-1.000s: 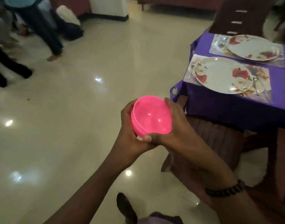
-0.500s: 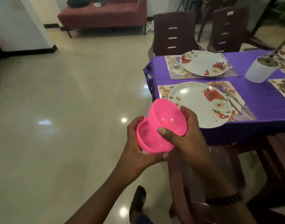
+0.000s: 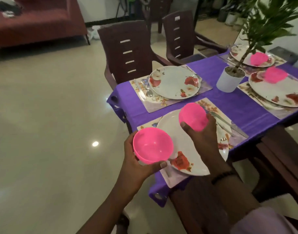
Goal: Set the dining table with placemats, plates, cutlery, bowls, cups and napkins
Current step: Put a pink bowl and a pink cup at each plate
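Table: a purple cloth (image 3: pixel 232 105) is spread over the table, which is ringed by dark chairs (image 3: pixel 128 53) on a glossy pale floor (image 3: pixel 43 132); a red sofa (image 3: pixel 36 22) is seen at the back.
Settings: flowered plates are laid on placemats; the far plate (image 3: pixel 174 81) has a spoon (image 3: pixel 149 93) beside it, and two plates at the right carry pink bowls (image 3: pixel 276 75).
Centre: a white plant pot (image 3: pixel 229 80) is stood between the settings.
Left hand (image 3: pixel 138 166): one pink bowl (image 3: pixel 152 147) is gripped at the table's near corner.
Right hand (image 3: pixel 202 137): a second bowl (image 3: pixel 193 116) is held, tilted, above the near plate (image 3: pixel 178 144); a knife (image 3: pixel 229 123) lies just right.
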